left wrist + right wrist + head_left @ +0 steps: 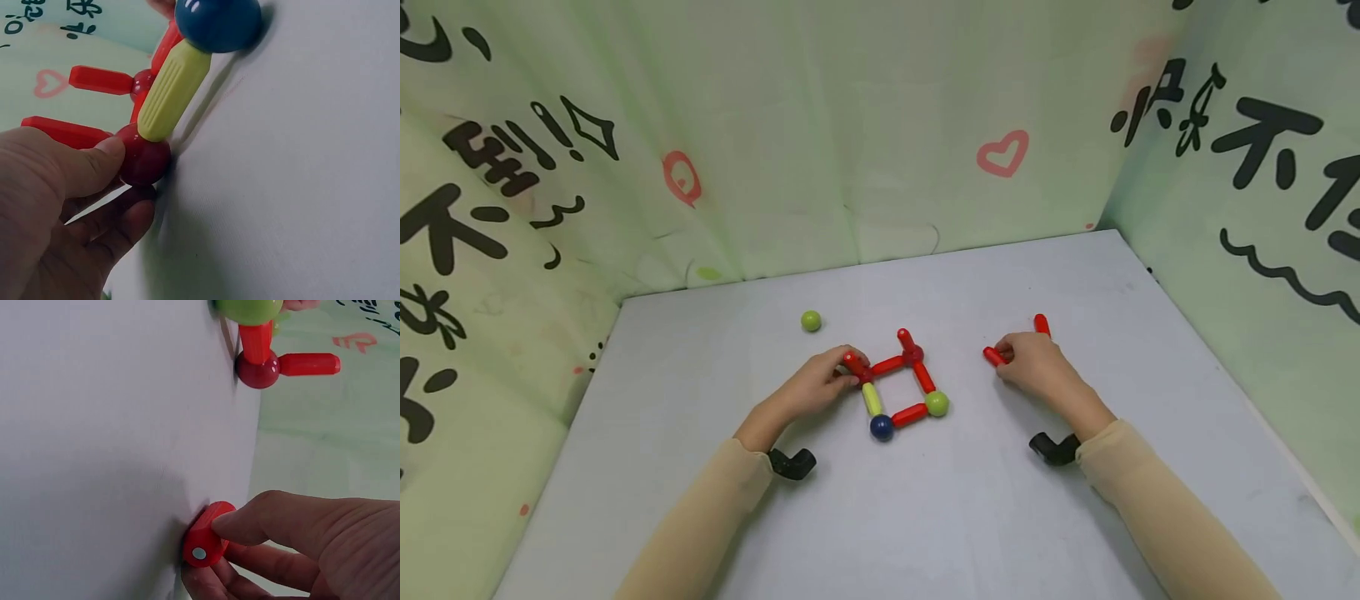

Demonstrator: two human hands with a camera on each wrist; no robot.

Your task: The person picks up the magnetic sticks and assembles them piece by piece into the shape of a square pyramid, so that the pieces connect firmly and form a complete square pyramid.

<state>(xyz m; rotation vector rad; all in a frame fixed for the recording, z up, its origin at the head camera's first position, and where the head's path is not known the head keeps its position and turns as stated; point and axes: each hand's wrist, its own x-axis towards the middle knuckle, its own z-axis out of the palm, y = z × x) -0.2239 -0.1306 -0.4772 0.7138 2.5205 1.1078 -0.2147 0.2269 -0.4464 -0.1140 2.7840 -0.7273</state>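
- Pinching a dark red ball (pixel 147 161) between thumb and fingers of the left hand (pixel 816 385).
- Joined there to a rod-and-ball square (pixel 924 377), between both hands, just beside the left.
- Linked by a yellow rod (pixel 872 399) to a blue ball (pixel 882 427), nearer the body than the left fingertips.
- Grasping a short red rod (pixel 200 539) with the right hand (pixel 1033 362), apart from the square.
- Beyond the left hand, a loose green ball (pixel 811 321); just beyond the right, a second rod (pixel 1042 323), partly hidden.

I view a white table (pixel 940 517): green ball (pixel 811 321) centre-left, ball-and-rod square (pixel 911 414) at centre, red rod (pixel 1041 323) centre-right.
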